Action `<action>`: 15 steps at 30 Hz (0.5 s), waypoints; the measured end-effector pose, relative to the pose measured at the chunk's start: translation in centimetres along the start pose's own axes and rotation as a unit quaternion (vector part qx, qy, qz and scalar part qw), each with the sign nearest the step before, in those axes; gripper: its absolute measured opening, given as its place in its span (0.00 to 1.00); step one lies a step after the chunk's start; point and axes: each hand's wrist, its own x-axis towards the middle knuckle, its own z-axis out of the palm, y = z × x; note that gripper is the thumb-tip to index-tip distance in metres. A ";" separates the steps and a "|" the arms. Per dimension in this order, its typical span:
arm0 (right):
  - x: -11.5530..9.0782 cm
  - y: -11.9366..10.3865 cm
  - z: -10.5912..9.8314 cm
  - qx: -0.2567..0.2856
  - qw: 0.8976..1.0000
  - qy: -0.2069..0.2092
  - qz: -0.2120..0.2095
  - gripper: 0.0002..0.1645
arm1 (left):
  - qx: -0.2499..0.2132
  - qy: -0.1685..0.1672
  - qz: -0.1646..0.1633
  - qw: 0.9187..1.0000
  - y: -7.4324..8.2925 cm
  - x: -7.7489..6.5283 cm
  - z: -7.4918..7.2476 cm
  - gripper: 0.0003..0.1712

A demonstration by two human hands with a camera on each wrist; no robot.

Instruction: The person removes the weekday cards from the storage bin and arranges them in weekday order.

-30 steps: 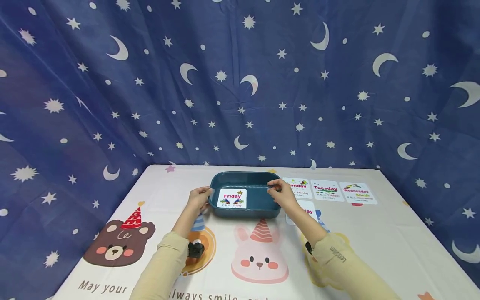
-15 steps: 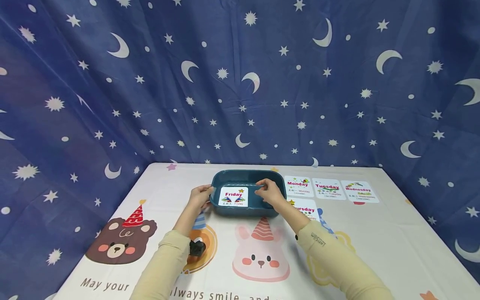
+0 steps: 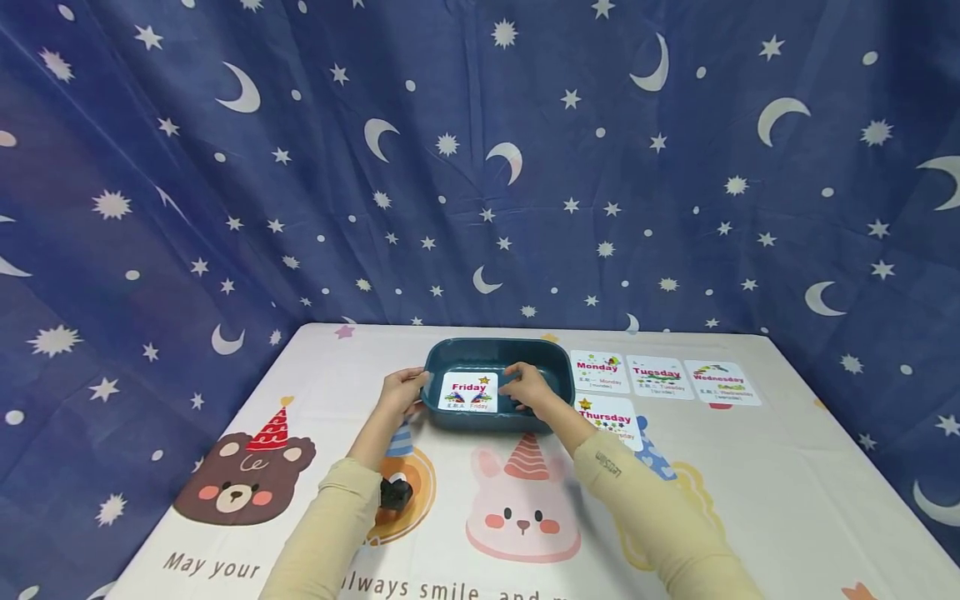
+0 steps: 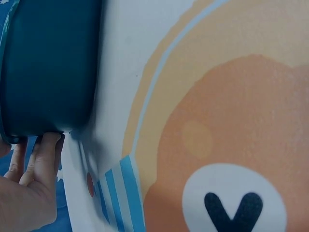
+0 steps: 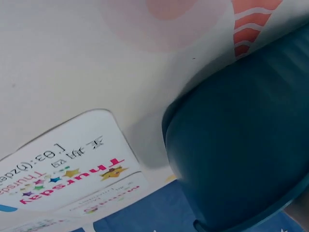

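Note:
A dark teal plastic tray [image 3: 487,422] with raised walls stands at the back middle of the table. My left hand [image 3: 399,392] grips its left end, thumb near the rim and fingers under the wall; the left wrist view shows those fingers [image 4: 46,162] against the tray's end. Inside, toward the left, lies a white Friday card [image 3: 468,393]. My right hand [image 3: 531,390] reaches over the right side into the tray, its fingertips right at the card's right edge with fingers loosely bent. In the right wrist view the tray wall hides most of that hand.
Right of the tray, Monday [image 3: 600,372], Tuesday [image 3: 658,378] and Wednesday [image 3: 723,383] cards lie in a row. A Thursday card [image 3: 609,422] lies below Monday. A cartoon-print cloth [image 3: 522,533] covers the table; a blue star-and-moon curtain [image 3: 480,167] hangs behind.
My right hand has moved left from the tray's right rim to the Friday card's edge, uncovering the Monday and Thursday cards. My left hand keeps its hold on the tray.

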 end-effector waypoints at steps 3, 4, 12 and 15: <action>0.4 -0.1 0.2 0.000 1.000 -0.004 0.023 0.22 | -0.002 -0.001 0.000 1.000 -0.1 0.1 0.0 0.23; 0.2 -0.4 0.2 -0.001 0.999 -0.005 0.035 0.23 | -0.002 0.000 0.000 1.000 -0.1 0.1 0.1 0.23; 10.1 8.3 1.8 0.048 0.996 -0.049 0.062 0.29 | 0.002 0.007 0.002 1.000 -0.1 0.2 0.1 0.23; 16.8 14.4 3.5 0.075 0.994 -0.039 0.074 0.33 | 0.002 0.006 0.003 1.000 -0.2 0.2 0.1 0.23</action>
